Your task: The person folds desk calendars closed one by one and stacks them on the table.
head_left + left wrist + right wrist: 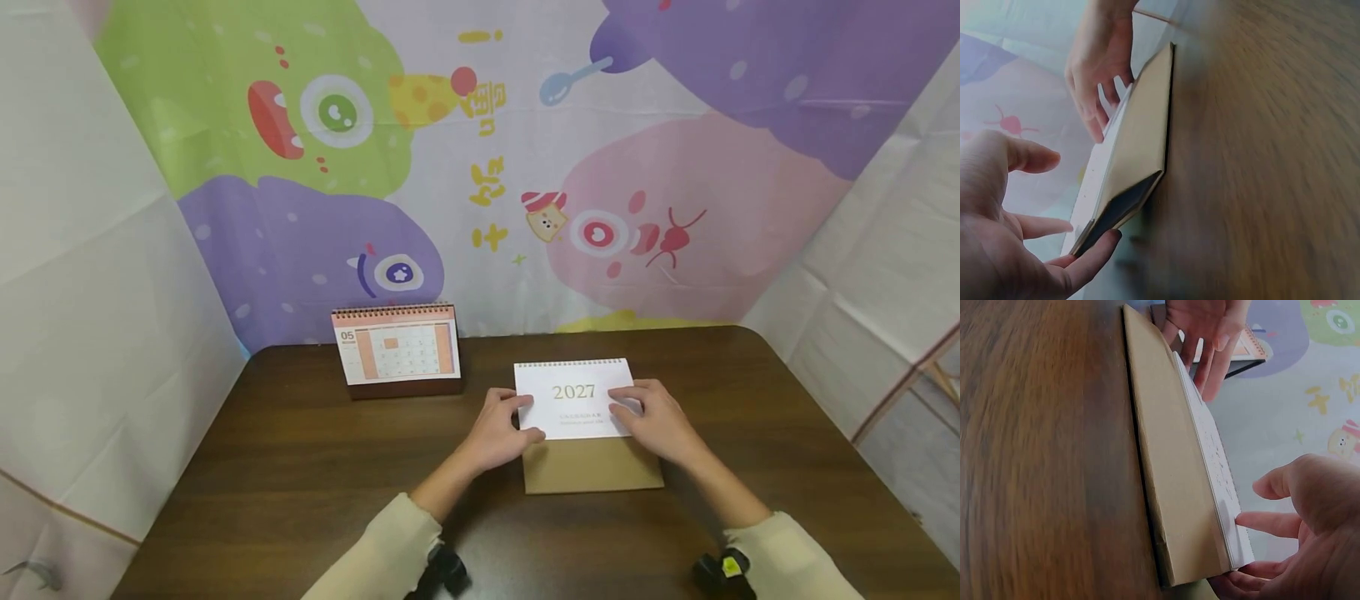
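Note:
A desk calendar (573, 408) with a white "2027" page, a top coil and a tan cardboard stand stands on the table in front of me. My left hand (498, 429) holds its left edge; in the left wrist view, one finger lies at the front page while others reach behind the board, the thumb (1038, 156) off the page. At the right edge, my right hand (656, 419) holds it likewise, with a fingertip (1244, 519) on the page and other fingers behind. The calendar's back is hidden in the head view.
A second desk calendar (405, 350), orange and white and showing "05", stands at the back left of the dark wooden table (322, 475). Behind the table hangs a cartoon-printed cloth (495, 292), and pale cloth walls (97, 275) flank both sides.

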Tool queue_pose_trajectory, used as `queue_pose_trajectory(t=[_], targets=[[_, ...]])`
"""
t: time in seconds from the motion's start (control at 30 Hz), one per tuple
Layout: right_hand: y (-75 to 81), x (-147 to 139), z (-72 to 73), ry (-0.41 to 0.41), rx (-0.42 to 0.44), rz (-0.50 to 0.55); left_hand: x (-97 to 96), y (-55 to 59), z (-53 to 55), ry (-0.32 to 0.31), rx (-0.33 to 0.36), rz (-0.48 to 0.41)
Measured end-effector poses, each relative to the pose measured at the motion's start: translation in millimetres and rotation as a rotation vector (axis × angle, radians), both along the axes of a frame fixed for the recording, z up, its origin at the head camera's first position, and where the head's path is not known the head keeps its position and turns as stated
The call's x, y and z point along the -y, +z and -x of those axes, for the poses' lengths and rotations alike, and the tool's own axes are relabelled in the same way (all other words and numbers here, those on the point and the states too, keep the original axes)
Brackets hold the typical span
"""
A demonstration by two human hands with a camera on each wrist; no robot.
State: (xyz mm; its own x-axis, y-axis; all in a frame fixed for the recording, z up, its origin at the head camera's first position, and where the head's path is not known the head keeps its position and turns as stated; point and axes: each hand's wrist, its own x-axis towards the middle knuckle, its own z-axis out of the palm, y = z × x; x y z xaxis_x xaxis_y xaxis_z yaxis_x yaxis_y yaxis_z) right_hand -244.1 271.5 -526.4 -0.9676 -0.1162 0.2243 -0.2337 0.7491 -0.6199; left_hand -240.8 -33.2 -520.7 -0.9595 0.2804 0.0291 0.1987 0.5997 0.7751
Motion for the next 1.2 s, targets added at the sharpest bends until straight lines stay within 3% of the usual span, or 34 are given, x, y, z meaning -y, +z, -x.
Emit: queue_pose_trajectory(t=[0.1,0.3,0.47,0.63,0.67,0.73,0.9,1.0,1.2], targets=[[-21.8,-16.2,14.3,-0.01,-0.016,-0.011,-8.9,0.5,1.7,0.009,0.031,-0.007],[-37.5,-40.3,27.9,-0.018,-0.015,-0.05,-26.8,1.1,1.2,0.008,0.052,-0.058],[-23.9,-45.0,20.2,-0.042,-0.037,-0.048,-41.5,-0.4,2.0,0.007,0.07,-0.076],[11.1,-39.2,0.1,-0.042,0.021,-0.011,-53.6,1.7,2.7,-0.002,0.077,-0.099],[11.9,-39.4,-0.6,-0.065,0.011,-0.007,-55.5,2.3,2.8,-0.005,0.074,-0.101],[16.6,-42.3,-2.6,-0.059,0.02,0.0,-58.4,12.5,-2.3,-0.014,0.086,-0.118],[8.6,-57.6,4.2,-0.099,0.02,-0.023,-66.3,42.6,-19.2,-0.023,0.149,-0.199],[13.7,-59.5,3.1,-0.119,0.046,-0.028,-72.5,47.8,-22.6,-0.018,0.163,-0.212],[37.1,-57.7,-7.8,-0.152,0.102,-0.049,-86.2,44.6,-19.3,-0.026,0.156,-0.252]])
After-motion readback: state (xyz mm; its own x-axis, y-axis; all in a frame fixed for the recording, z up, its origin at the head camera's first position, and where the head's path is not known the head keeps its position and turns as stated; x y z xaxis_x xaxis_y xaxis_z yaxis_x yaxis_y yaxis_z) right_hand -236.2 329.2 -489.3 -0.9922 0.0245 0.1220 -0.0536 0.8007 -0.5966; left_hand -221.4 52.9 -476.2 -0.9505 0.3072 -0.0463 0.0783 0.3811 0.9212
